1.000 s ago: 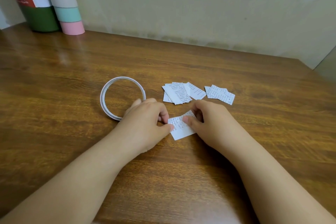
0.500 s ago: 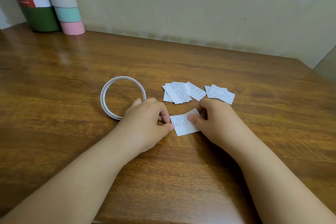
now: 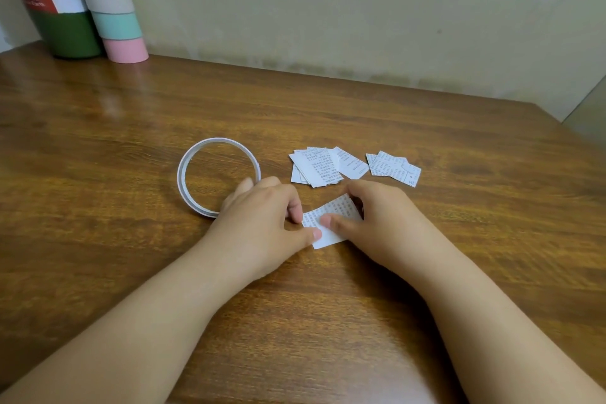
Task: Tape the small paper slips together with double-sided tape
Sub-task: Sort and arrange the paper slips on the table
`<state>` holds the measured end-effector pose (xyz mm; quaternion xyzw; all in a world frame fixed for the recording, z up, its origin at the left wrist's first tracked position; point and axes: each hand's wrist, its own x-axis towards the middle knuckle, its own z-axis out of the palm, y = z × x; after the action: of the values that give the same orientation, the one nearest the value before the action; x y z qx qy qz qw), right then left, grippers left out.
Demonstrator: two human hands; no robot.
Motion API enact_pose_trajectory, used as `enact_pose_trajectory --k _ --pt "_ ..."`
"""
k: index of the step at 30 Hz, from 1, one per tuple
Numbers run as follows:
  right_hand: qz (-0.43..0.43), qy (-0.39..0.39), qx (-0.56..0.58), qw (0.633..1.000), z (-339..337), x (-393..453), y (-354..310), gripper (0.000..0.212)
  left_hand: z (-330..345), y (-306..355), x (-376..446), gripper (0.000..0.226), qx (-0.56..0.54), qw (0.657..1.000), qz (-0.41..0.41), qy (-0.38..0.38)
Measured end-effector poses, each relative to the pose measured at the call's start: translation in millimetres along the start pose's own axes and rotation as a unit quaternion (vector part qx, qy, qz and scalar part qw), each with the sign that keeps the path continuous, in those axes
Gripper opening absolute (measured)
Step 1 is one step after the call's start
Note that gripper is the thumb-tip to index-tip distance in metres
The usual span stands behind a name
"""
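While the table (image 3: 426,272) filled nearly the whole view, brown wood grain running left to right, a pale wall (image 3: 360,10) closed it off at the back. Up in the far left corner stood a green tube (image 3: 62,33) with a red and white label, and touching it on the right, a stack of rolls (image 3: 113,10), purple over beige over mint over pink. Both forearms came up from the bottom edge and met near the middle of the table. The left hand (image 3: 262,223) was curled, thumb and fingertips pinching the left edge of one slip (image 3: 341,211). The right hand (image 3: 383,220) was curled as well, its thumb laid flat on top of that slip and its fingers bent round the far right edge, so both hands gripped the same piece. The slip itself lay low against the wood, tilted, printed side up; whether a second piece sat under it, I could not tell. Just behind the left hand lay the tape ring (image 3: 218,174), white, flat on the table, its near rim partly hidden by the knuckles. Beyond the hands, a pile of slips (image 3: 316,167) fanned out with overlapping edges, and a little to its right, apart from it, a smaller pair (image 3: 393,167) lay overlapped, printed faces up.
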<state>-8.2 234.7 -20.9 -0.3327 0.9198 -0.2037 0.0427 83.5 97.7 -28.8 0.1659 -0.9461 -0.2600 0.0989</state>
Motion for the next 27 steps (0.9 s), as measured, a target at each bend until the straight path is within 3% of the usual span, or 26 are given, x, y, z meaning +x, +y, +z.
enact_pose_trajectory --k 9,11,15,17,20,23,27 --pt "0.020 0.017 0.054 0.998 -13 3 20 0.014 2 -4 0 0.024 -0.008 1.000 0.026 0.015" --pt "0.063 0.078 0.145 0.984 -23 8 32 0.017 1 -8 0 0.019 -0.019 0.997 0.059 0.046" --pt "0.183 0.221 0.282 0.915 -35 18 62 0.015 -1 -9 1 0.016 -0.044 0.986 0.121 0.104" --pt "0.219 0.224 0.276 0.909 -34 24 72 0.014 0 -10 2 0.024 -0.068 0.984 0.124 0.109" --pt "0.238 0.204 0.169 0.934 -31 27 77 0.030 0 -11 2 0.037 -0.108 0.978 0.139 0.107" --pt "0.191 0.228 0.080 0.951 -28 24 69 0.046 -1 -13 3 0.041 -0.119 0.972 0.163 0.117" --pt "0.056 0.218 0.054 0.973 -20 20 45 0.038 -4 -12 3 0.044 -0.100 0.972 0.156 0.147"
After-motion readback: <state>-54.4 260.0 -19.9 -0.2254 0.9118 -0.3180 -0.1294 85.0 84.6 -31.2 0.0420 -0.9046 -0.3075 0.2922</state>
